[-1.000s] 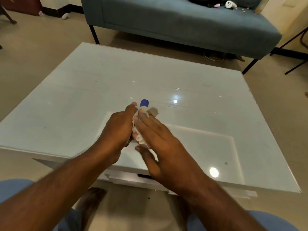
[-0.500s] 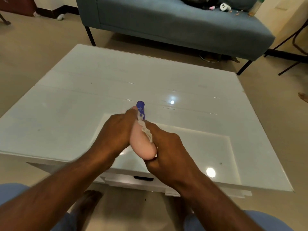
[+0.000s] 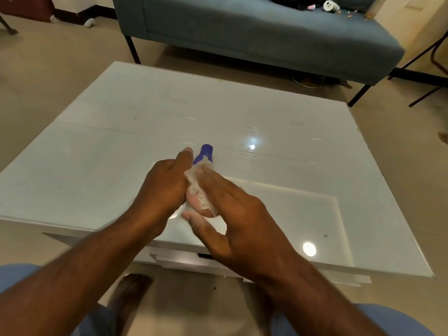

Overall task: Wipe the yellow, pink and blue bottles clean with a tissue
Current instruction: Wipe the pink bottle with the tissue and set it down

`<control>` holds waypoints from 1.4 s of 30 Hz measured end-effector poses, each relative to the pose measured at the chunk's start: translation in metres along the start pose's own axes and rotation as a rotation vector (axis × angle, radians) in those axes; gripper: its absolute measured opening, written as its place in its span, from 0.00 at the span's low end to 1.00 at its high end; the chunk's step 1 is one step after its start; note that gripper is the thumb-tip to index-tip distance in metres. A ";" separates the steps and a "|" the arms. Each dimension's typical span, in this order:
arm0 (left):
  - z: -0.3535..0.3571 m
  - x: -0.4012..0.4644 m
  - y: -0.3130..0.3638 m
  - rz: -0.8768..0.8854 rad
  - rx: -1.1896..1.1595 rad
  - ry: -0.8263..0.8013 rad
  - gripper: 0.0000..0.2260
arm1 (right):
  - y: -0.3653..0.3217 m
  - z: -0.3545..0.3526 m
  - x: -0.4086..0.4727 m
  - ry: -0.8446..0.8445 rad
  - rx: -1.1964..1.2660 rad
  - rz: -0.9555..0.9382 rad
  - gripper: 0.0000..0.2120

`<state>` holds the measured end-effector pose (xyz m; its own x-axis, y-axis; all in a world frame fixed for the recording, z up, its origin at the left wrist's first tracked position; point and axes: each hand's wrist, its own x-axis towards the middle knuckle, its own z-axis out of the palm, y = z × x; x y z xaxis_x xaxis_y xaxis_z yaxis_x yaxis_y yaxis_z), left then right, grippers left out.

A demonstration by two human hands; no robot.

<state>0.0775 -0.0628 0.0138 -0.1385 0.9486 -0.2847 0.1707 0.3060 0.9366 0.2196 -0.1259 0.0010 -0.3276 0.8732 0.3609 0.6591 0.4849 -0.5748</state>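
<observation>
Pink bottle (image 3: 194,206) w/ blue cap (image 3: 205,152): held at frame centre, above near part of white glossy table (image 3: 97,154), cap pointing toward upper frame, away from camera. Body mostly hidden by both hands; only a pink patch visible between them.

Left hand (image 3: 164,187): wrapped round bottle from left side, fingers curled, thumb extended up alongside cap, just beside it.

Right hand (image 3: 232,209): laid over bottle from right, fingers fairly straight, pressing crumpled white tissue (image 3: 197,187) against bottle body; thumb under bottle at lower edge. Slight motion blur on fingers.

Tissue: sandwiched between right fingers and bottle, running from below cap down to bottle base.

Upper frame: blue-grey sofa (image 3: 254,32) on dark legs, small items on seat at upper right, too small to ID. Beige floor (image 3: 48,69) around table. Lower corners: blue-clad knees (image 3: 17,275).
</observation>
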 end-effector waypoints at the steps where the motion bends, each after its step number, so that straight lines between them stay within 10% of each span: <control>1: -0.001 0.002 0.003 -0.014 -0.036 0.003 0.20 | -0.001 -0.001 -0.001 0.073 -0.050 -0.054 0.24; 6: 0.005 -0.006 -0.003 0.100 0.031 -0.067 0.21 | 0.002 -0.007 0.002 -0.035 0.225 0.179 0.25; 14: 0.003 0.004 -0.006 0.109 0.058 -0.046 0.25 | 0.011 -0.020 0.005 0.405 0.325 0.186 0.10; 23: 0.000 0.005 -0.005 0.050 -0.075 0.007 0.20 | -0.003 -0.003 0.002 -0.197 0.081 0.148 0.30; 28: 0.006 -0.008 -0.010 0.223 0.133 -0.072 0.21 | 0.006 -0.001 0.005 -0.246 0.169 0.258 0.32; 34: 0.005 0.009 -0.008 0.051 0.103 -0.003 0.26 | 0.001 -0.008 0.003 0.103 0.040 0.187 0.16; 42: 0.011 -0.007 -0.015 0.206 0.120 -0.236 0.25 | 0.008 -0.017 0.011 0.229 0.543 0.496 0.08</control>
<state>0.0869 -0.0732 -0.0009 0.1379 0.9799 -0.1444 0.2877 0.0998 0.9525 0.2327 -0.1136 0.0134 0.1071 0.9914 0.0757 0.2486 0.0470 -0.9675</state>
